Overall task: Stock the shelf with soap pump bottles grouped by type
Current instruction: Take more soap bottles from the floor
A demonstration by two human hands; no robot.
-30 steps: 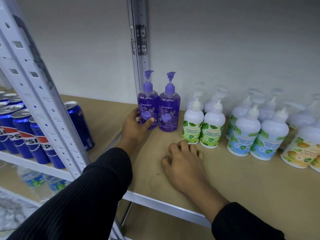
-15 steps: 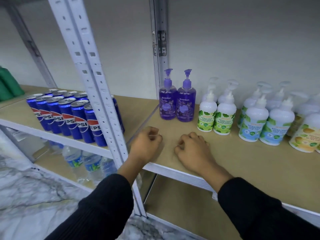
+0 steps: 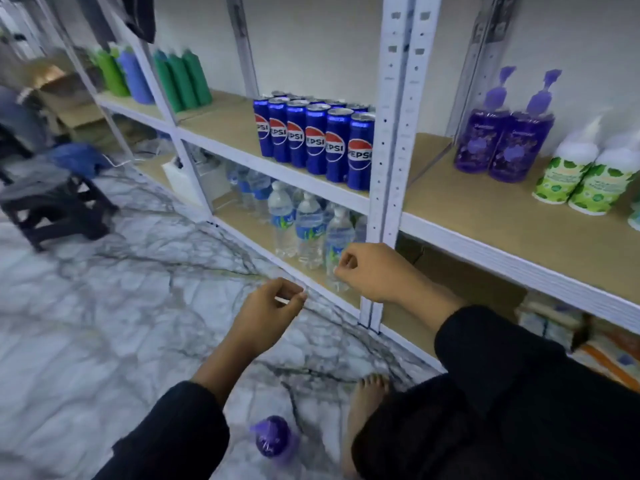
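Marble floor (image 3: 104, 306) carries one purple pump bottle (image 3: 275, 441), just beside a bare foot (image 3: 367, 403) and well below both hands. The left hand (image 3: 266, 308) and right hand (image 3: 372, 271) hang loosely curled, holding nothing, before the rack upright (image 3: 391, 133). On the shelf (image 3: 485, 209) two purple bottles (image 3: 478, 143) stand touching, with green-labelled white bottles (image 3: 568, 174) just right of them and Pepsi cans (image 3: 315, 143) beyond the upright.

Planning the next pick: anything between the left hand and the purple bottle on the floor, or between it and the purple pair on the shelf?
Nothing visible. Bare floor lies between the left hand and the purple soap bottle. The shelf board before the purple pair is bare; the upright post stands left of it.
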